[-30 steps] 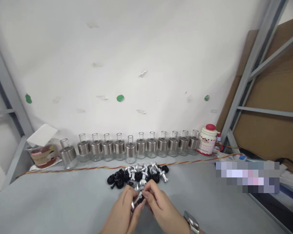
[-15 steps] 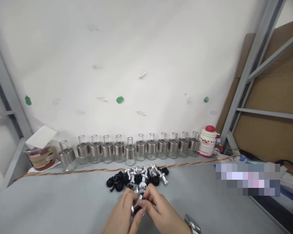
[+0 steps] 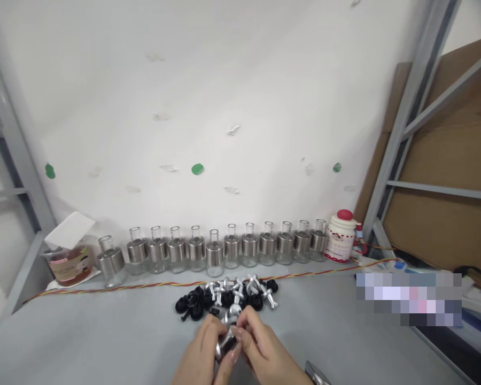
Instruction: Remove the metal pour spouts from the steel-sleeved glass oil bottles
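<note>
My left hand (image 3: 200,350) and my right hand (image 3: 264,350) meet low in the middle of the view. Between them is a silver-and-black pour spout (image 3: 226,341), partly covered by my fingers. The left fingers wrap round its lower body, while the right thumb and fingertips pinch its upper end. Just beyond my fingertips lies a loose pile of black caps (image 3: 196,310) and silver spout pieces (image 3: 239,293). A watch (image 3: 316,372) shows on my right wrist.
Several glass bottles with metal sleeves (image 3: 214,251) stand uncapped in a row along the wall. A twisted red-yellow wire (image 3: 144,285) runs before them. A labelled tub (image 3: 70,267) stands left, a white jar with a red lid (image 3: 340,238) right. Grey rack posts (image 3: 401,128) flank the table.
Both hands keep hold of the pour spout, with the right fingers shifted slightly on its upper end. The whole view has moved slightly, so everything sits a little lower.
</note>
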Tool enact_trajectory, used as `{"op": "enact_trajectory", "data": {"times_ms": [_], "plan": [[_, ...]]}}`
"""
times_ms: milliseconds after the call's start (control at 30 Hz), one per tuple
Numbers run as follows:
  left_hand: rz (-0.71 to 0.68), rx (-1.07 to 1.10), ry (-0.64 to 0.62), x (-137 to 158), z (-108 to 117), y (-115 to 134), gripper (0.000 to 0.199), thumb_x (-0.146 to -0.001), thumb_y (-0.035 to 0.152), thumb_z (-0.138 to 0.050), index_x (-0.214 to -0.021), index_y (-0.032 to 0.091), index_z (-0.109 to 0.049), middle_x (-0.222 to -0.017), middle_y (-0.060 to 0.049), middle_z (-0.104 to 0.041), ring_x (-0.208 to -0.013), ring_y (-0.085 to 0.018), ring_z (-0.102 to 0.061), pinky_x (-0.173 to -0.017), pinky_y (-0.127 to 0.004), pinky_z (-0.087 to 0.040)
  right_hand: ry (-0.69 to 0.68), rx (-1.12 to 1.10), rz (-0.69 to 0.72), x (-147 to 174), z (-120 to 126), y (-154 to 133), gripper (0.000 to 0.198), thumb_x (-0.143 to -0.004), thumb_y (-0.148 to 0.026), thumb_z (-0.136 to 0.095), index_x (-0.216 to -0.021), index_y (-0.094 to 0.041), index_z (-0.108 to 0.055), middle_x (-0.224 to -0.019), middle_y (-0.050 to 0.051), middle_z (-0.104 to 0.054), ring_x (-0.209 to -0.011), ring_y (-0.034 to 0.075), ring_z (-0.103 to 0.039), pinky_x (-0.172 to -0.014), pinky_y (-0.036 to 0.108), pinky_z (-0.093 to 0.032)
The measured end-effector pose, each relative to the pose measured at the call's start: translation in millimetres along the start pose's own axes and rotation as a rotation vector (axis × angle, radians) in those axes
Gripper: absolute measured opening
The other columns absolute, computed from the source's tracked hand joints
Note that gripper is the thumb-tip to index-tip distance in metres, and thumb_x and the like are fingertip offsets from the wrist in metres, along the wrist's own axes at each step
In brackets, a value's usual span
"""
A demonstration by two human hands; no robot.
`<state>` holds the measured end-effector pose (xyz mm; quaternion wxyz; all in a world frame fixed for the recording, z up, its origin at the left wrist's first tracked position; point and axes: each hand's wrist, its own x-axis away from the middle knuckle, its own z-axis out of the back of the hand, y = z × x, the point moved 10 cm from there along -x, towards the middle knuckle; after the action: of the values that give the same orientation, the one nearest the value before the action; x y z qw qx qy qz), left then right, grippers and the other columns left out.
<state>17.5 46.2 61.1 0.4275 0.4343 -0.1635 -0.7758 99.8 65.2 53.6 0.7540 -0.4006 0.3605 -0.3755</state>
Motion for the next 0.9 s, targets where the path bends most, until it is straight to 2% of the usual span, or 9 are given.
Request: {"op": "enact_trajectory", "data": {"times_ms": [200, 533, 767, 900], "plan": [[-0.011, 0.009, 0.01, -1.6, 5.8, 6.9, 0.015, -0.083, 0.033, -0.04, -0.084, 0.02, -0.047, -0.077, -0.002, -0.049, -0.066, -0.015, -0.049, -0.06, -0.026, -0.041, 0.019, -0.007, -0.012, 0.9, 1.0, -1.8, 0.026, -0.088, -0.042, -0.029, -0.077, -0.021, -0.037, -0.053, -0.006, -0.037, -0.052, 0.01, -0.039, -0.05, 0.022, -0.029], [-0.038, -0.011, -0.017, -0.1, 2.4, 8.5, 0.013, -0.084, 0.032, -0.039, -0.086, 0.02, -0.045, -0.078, -0.002, -0.048, -0.069, -0.015, -0.048, -0.062, -0.027, -0.04, -0.003, -0.074, -0.064, 2.9, -1.7, 4.2, 0.026, -0.089, -0.042, -0.028, -0.079, -0.02, -0.038, -0.051, -0.007, -0.039, -0.046, 0.008, -0.037, -0.047, 0.021, -0.027], [-0.064, -0.02, -0.05, -2.3, 5.0, 15.8, 0.01, -0.084, 0.027, -0.038, -0.086, 0.021, -0.045, -0.078, -0.002, -0.048, -0.067, -0.014, -0.048, -0.06, -0.025, -0.04, 0.062, -0.136, -0.084, 3.4, -2.8, 14.0, 0.025, -0.089, -0.042, -0.03, -0.08, -0.02, -0.038, -0.05, -0.008, -0.038, -0.044, 0.007, -0.036, -0.046, 0.02, -0.026], [-0.09, -0.032, -0.076, -2.3, 4.4, 18.4, 0.01, -0.084, 0.027, -0.039, -0.087, 0.02, -0.046, -0.078, -0.002, -0.047, -0.068, -0.014, -0.048, -0.06, -0.025, -0.041, 0.05, -0.153, -0.07, 2.8, -3.9, 15.1, 0.025, -0.088, -0.043, -0.032, -0.08, -0.02, -0.038, -0.05, -0.009, -0.038, -0.044, 0.007, -0.036, -0.045, 0.02, -0.026]]}}
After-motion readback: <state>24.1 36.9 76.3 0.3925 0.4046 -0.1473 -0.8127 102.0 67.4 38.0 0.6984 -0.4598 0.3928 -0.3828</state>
